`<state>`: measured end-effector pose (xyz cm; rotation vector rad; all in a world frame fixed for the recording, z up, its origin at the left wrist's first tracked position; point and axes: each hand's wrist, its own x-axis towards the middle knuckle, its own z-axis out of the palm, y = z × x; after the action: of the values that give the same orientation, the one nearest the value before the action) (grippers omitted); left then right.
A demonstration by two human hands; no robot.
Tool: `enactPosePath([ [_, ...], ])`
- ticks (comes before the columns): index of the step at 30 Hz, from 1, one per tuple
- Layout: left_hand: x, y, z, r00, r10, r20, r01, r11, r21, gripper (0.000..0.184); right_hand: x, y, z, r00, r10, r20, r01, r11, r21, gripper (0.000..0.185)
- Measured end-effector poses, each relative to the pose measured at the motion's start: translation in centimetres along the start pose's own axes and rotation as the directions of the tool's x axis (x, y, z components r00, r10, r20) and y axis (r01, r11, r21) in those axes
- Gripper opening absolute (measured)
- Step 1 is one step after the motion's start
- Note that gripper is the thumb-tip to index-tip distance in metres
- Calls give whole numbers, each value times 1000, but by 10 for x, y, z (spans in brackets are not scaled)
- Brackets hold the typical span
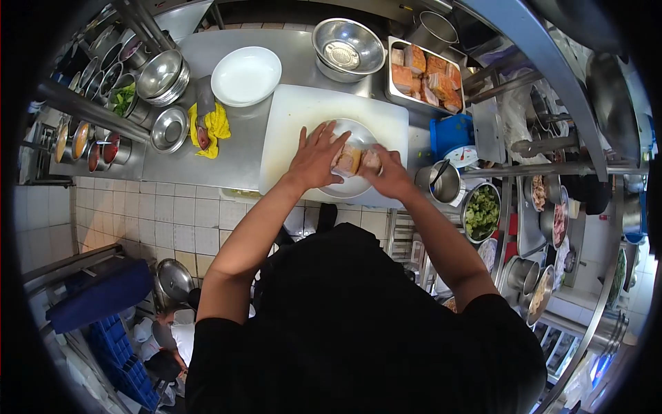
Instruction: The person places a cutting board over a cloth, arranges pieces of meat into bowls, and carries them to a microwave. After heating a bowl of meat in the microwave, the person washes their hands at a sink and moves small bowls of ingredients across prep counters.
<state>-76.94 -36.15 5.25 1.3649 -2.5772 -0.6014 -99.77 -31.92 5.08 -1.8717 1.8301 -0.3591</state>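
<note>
A round white plate stands on the white cutting board, with pieces of pork belly on it. My left hand lies over the plate's left side, fingers spread, its thumb side against the meat. On the right side, my right hand has its fingers curled round a smaller pork piece. The undersides of both hands are hidden. Left of the board, a cleaver rests with its handle on a yellow cloth.
An empty white dish and steel bowls stand behind the board. A steel tray holds several pork slabs. At right are a blue scale, a steel pot and chopped greens. Another person is low at left.
</note>
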Motion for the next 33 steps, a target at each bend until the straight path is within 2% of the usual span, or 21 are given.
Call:
enactPosePath([
  [1,3,-1,2,1000,4,2,-4,1000,18,94,-2,-1,1,997,-44,68,42,999,33,71],
  [4,13,-5,8,995,-30,90,30,1000,10,83,5,1,3,995,-45,89,47,999,-17,75],
  [5,14,-6,10,995,-31,93,30,999,14,83,8,4,3,995,-45,88,46,999,-12,75],
  [7,16,-11,16,1000,1,22,0,998,-56,74,14,11,1,977,-96,188,100,995,-12,82],
  [10,15,-15,20,999,22,-26,-24,996,-91,74,9,17,8,980,-175,97,171,984,44,80],
  [14,15,-10,17,999,3,-54,-8,995,-98,72,9,14,11,981,-184,61,183,983,20,85],
  [16,15,-11,16,999,0,-35,-3,995,-103,75,10,-3,-11,973,-127,194,137,990,-39,89],
  [18,17,-11,15,1000,-19,-19,17,994,-104,76,33,4,-36,982,-145,125,134,987,87,91],
  [19,16,-9,15,999,-31,8,32,993,-109,78,52,12,-52,992,-113,56,104,984,145,85],
  [20,16,-8,15,999,-47,-3,47,992,-113,78,82,36,-58,962,-204,-183,201,979,-33,67],
  [21,15,-7,13,999,-44,4,45,994,-96,82,114,49,-80,972,-90,-218,79,995,-57,51],
  [22,13,-5,10,999,-44,8,45,996,-77,87,154,74,-92,872,-283,-400,262,959,-108,41],
  [23,10,-4,6,998,-68,-8,67,995,-78,87,178,77,-108,884,-167,-437,130,985,-114,39],
  [24,4,0,3,994,-101,-39,95,986,-137,93,212,92,-121,923,-63,-379,53,998,-37,39],
  [25,-1,4,-1,988,-139,-74,122,973,-197,98,266,137,-120,941,-22,-337,-30,989,-148,37],
  [26,-6,6,-6,980,-172,-99,149,968,-203,98,294,156,-121,940,-28,-339,-29,987,-161,44],
  [28,-23,7,-13,942,-304,-143,249,919,-306,106,308,136,-127,936,95,-338,-179,957,-230,57],
  [30,-46,8,-18,897,-380,-225,300,899,-320,107,345,155,-116,958,117,-263,-204,919,-336,69],
  [32,-69,12,-20,813,-515,-272,367,815,-448,110,362,162,-98,896,148,-418,-271,929,-253,73],
  [33,-81,15,-23,778,-562,-281,404,790,-461,110,369,160,-100,904,129,-407,-249,934,-256,73],
])
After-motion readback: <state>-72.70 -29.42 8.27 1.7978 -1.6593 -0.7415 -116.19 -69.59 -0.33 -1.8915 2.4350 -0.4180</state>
